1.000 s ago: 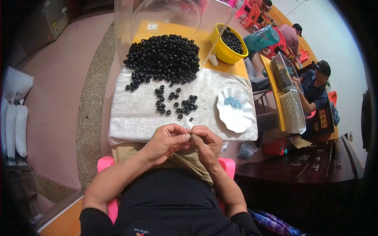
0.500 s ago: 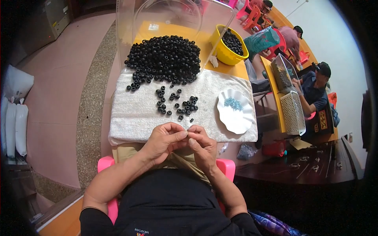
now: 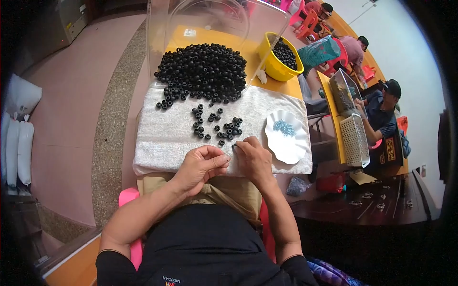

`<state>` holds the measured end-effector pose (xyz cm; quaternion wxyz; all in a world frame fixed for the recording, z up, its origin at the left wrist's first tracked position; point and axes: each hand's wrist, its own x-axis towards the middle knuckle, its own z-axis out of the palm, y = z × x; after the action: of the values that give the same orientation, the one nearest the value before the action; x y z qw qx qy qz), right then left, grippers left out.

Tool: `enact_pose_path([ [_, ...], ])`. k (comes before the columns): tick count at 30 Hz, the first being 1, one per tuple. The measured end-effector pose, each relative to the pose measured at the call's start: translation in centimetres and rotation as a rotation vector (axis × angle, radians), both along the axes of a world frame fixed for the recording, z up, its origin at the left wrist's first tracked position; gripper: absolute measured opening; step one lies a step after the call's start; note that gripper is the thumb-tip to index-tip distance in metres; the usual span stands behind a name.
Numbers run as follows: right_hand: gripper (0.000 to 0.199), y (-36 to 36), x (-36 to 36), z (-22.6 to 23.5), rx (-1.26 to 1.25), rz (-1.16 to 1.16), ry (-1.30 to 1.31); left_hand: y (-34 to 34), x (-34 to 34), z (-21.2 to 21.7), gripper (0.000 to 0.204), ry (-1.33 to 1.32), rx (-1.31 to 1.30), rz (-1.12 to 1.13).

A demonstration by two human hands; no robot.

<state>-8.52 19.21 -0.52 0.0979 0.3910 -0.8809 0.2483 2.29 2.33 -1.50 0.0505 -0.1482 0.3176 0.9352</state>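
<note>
Half a second back both hands were pressed together at the towel's near edge; now the right hand (image 3: 255, 159) has drawn apart and reached forward, its fingertips touching down on the white towel (image 3: 162, 138) just beside the small scatter of black ring beads (image 3: 219, 126) — by the look of it, fetching the next bead to work on. Its fingers are pinched narrow, and a dark speck shows at the tips, though whether that is a bead already gripped or one lying on the cloth cannot be told. The left hand (image 3: 202, 164) is curled nearly closed with thumb against forefinger, as if holding something small; whatever it holds is hidden inside the fingers. Beyond lie the big heap of beads (image 3: 202, 71), a clear plastic box (image 3: 267, 28) standing behind it and partly cut off at the top, a yellow bowl (image 3: 274, 71) of more beads, and a white scalloped dish (image 3: 286, 138) with tiny bluish pieces — too small to identify.
</note>
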Motion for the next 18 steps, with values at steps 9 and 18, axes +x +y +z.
enact_pose_path([
  [9, 0.01, -0.9, -0.3, 0.6, -0.03, 0.095, -0.047, -0.1, -0.1, -0.1, 0.011, -0.026, -0.015, 0.005],
  [18, 0.009, -1.1, -0.8, -0.3, -0.024, 0.17, -0.033, -0.1, -0.1, 0.0, 0.011, -0.032, -0.017, 0.011],
])
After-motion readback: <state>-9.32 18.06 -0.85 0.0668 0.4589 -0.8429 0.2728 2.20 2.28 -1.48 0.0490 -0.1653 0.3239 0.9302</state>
